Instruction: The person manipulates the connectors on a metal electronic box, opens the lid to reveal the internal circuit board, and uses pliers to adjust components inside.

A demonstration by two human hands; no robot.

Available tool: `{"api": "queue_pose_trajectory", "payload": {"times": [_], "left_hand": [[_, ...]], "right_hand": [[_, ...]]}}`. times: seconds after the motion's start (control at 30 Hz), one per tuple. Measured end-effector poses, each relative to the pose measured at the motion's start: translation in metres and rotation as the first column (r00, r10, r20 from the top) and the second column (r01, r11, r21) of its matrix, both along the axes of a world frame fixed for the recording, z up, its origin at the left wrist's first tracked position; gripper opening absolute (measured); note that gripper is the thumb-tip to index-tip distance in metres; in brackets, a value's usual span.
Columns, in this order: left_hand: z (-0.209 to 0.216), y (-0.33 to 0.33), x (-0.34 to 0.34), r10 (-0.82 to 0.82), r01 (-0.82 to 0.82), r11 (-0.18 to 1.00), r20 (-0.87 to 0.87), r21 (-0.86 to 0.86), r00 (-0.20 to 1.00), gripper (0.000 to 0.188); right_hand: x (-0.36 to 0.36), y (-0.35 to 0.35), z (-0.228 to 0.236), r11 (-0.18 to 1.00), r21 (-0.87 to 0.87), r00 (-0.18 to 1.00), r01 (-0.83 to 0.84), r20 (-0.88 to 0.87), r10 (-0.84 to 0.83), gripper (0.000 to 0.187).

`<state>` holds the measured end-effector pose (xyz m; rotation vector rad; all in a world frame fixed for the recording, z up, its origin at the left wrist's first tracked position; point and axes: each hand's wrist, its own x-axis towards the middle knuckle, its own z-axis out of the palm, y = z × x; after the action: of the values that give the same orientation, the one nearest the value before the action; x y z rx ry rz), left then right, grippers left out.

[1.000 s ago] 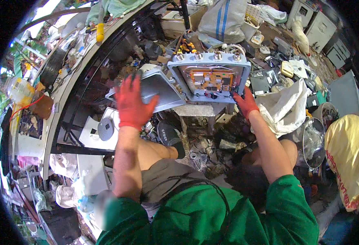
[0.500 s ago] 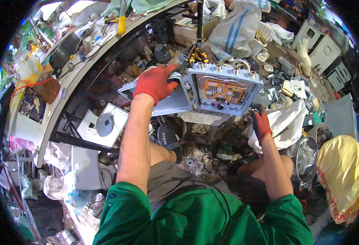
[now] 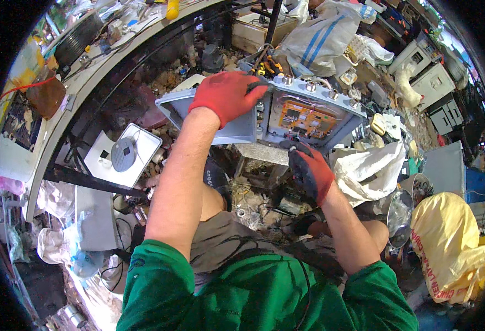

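Observation:
A grey metal enclosure box (image 3: pixel 331 144) stands with its lid swung out to the left. Inside it sits an orange circuit board (image 3: pixel 307 119), and round metal connectors (image 3: pixel 310 86) line its top edge. My left hand (image 3: pixel 227 98), in a red glove with dark fingers, is closed over the top of the box by the hinge, covering part of the lid (image 3: pixel 228 134). Below the box, my right hand (image 3: pixel 313 170) wears a matching glove. Its fingers curl against the lower front edge; their tips are partly hidden.
Under the box is a grey block-like stand (image 3: pixel 262 154). Pliers with orange and yellow handles (image 3: pixel 267 67) lie behind it. A worktable (image 3: pixel 60 129) curves along the left. White sacking (image 3: pixel 369 171), a yellow sack (image 3: pixel 446 243) and a metal bucket (image 3: pixel 400 215) are on the right.
My right hand has moved left from beside the box to its lower edge. The left hand has shifted right toward the hinge, and the box now tilts down to the right.

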<state>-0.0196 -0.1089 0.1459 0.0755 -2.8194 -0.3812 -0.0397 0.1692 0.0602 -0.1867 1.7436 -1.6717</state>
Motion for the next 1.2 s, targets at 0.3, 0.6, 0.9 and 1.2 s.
{"api": "queue_pose_trajectory", "payload": {"times": [0.3, 0.6, 0.9, 1.2], "left_hand": [[0.01, 0.013, -0.003, 0.09, -0.092, 0.994, 0.028, 0.063, 0.996, 0.044], [0.001, 0.0, -0.003, 0.014, -0.014, 0.995, 0.005, 0.1, 1.0, 0.041], [0.012, 0.003, 0.001, 0.024, -0.037, 0.993, 0.111, 0.109, 0.994, 0.043], [0.015, 0.007, 0.001, 0.013, -0.027, 0.991, 0.105, 0.131, 0.994, 0.047]], "right_hand": [[-0.004, -0.05, 0.03, 0.996, -0.046, 0.992, 0.079, -0.091, -0.083, 0.021], [-0.01, -0.087, 0.042, 0.985, 0.055, 0.908, 0.163, -0.398, -0.128, 0.028], [-0.034, -0.093, 0.036, 0.989, 0.123, 0.922, 0.077, -0.387, -0.024, 0.029], [-0.067, -0.081, 0.009, 0.998, -0.05, 0.987, 0.046, -0.152, -0.053, 0.028]]}}
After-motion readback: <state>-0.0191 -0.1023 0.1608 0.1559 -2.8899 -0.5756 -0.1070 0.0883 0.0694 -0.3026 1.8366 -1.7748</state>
